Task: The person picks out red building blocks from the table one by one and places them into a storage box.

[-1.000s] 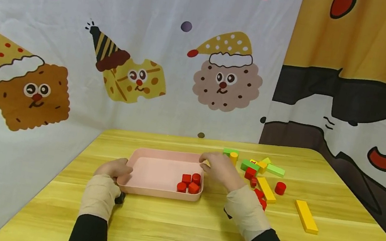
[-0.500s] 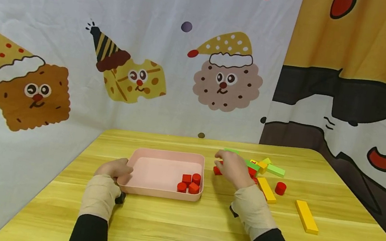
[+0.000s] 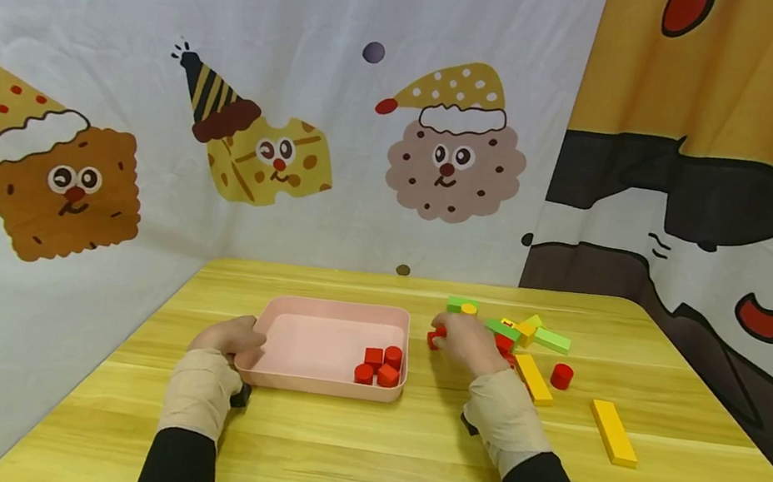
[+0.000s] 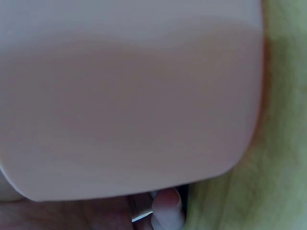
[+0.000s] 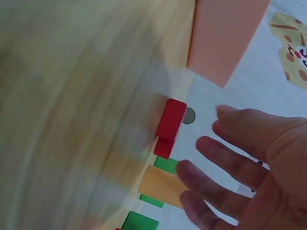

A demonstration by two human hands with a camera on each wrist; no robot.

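A shallow pink tray [image 3: 318, 336] lies on the wooden table with several small red blocks [image 3: 380, 366] in its right front corner. My left hand [image 3: 229, 336] grips the tray's left edge, its thumb over the rim; the tray wall [image 4: 129, 124] fills most of the left wrist view. Right of the tray, my right hand [image 3: 470, 344] hovers close to red blocks [image 3: 434, 340] on the table. The right wrist view shows its fingers apart and holding nothing, near a red block [image 5: 171, 119]. In the head view this hand partly covers the pieces behind it.
Beyond and right of my right hand lie green blocks [image 3: 552, 341], a yellow cylinder [image 3: 469, 309] and more red pieces. Two long yellow blocks [image 3: 614, 433] and a red cylinder [image 3: 561, 377] lie farther right. A printed curtain [image 3: 326, 240] hangs behind the table.
My right hand has moved right, from the tray's right rim to above the red blocks, then dipped slightly. The left hand and tray have stayed in place.
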